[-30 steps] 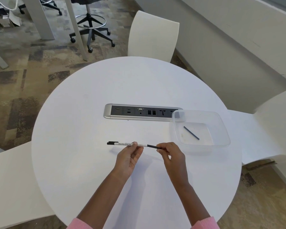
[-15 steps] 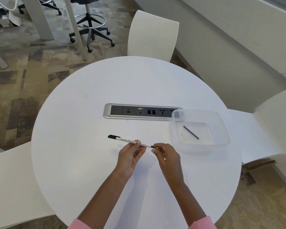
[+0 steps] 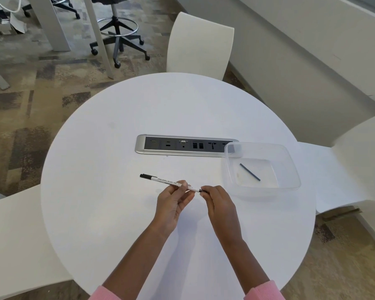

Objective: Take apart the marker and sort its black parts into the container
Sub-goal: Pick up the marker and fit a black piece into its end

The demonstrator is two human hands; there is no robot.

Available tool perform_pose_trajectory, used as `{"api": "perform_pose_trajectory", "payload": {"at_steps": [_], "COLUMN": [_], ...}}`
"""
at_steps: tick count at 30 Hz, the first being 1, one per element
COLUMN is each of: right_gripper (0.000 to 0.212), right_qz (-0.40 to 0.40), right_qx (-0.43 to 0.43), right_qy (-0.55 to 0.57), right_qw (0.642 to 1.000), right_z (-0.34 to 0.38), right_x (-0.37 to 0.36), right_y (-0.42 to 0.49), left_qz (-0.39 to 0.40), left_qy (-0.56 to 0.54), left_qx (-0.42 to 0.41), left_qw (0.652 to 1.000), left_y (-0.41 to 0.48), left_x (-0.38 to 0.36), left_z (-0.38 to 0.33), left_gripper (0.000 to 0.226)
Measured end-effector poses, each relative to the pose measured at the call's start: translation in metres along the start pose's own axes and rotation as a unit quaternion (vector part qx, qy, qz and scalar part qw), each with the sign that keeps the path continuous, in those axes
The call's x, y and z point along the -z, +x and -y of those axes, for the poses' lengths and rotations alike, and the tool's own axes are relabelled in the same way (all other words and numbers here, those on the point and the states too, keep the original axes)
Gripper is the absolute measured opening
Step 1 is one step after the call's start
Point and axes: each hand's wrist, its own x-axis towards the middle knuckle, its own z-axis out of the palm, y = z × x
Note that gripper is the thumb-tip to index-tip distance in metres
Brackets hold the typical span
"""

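Left hand grips marker barrel, right hand pinches its black end piece; a jerky pull could fling it off the table edge, missing container.

A white marker is held over the round white worktop, its barrel pinched by the left hand and its black right end gripped by the right hand. A thin black rod is seen lying inside the clear container, which is set to the right, overlapping the socket panel.
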Motion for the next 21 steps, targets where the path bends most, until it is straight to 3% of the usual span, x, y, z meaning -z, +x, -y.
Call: {"api": "perform_pose_trajectory", "payload": {"at_steps": [14,21], "right_gripper": [0.015,0.021], "right_qz": [0.011,0.050], "right_qx": [0.037,-0.051], "right_qy": [-0.031,0.050], "right_qw": [0.999,0.996], "right_z": [0.0057,0.0083], "right_x": [0.0012,0.0008], "right_y": [-0.0010,0.0038], "left_qz": [0.012,0.027], "left_qy": [0.045,0.073], "left_qx": [-0.032,-0.052], "left_qw": [0.998,0.996], "left_y": [-0.0069,-0.0089], "left_x": [-0.0061,-0.0088], "left_z": [0.0026,-0.0003], "left_gripper": [0.010,0.011]}}
